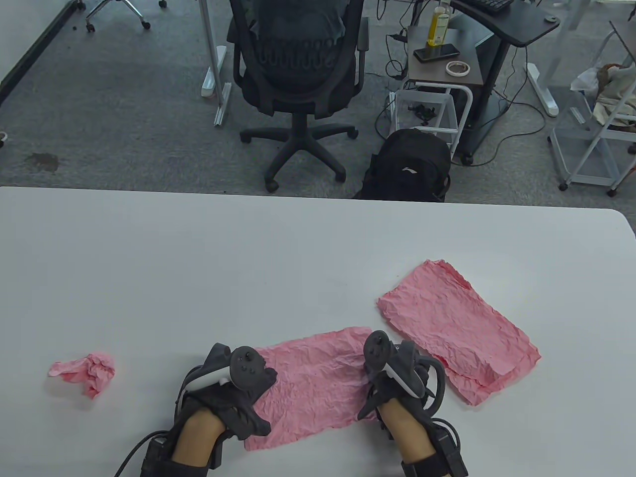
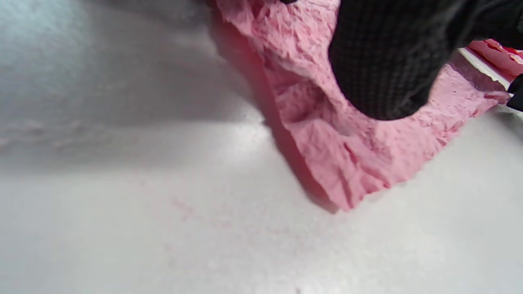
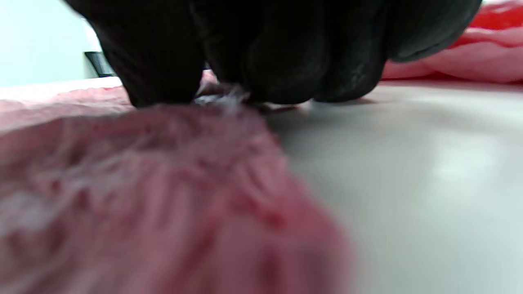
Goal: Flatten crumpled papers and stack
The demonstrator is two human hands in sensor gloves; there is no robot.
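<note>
A wrinkled pink paper sheet (image 1: pixel 313 382) lies spread on the white table (image 1: pixel 198 273) near the front edge. My left hand (image 1: pixel 246 397) rests on its left end and my right hand (image 1: pixel 382 380) on its right end. The trackers hide the fingers from above. In the left wrist view a gloved fingertip (image 2: pixel 380 61) touches the top of the sheet (image 2: pixel 347 155), whose corner stands slightly off the table. In the right wrist view the fingertips (image 3: pixel 278 61) press the sheet's edge (image 3: pixel 143 171) down. A flattened pink stack (image 1: pixel 457 328) lies to the right. A crumpled pink ball (image 1: pixel 87 371) sits at the left.
Beyond the table's far edge stand a black office chair (image 1: pixel 298 74), a black backpack (image 1: pixel 407 166) and a small side table (image 1: pixel 442 59) with a bottle, a phone and a tape roll. A wire rack (image 1: pixel 596 139) is at the far right.
</note>
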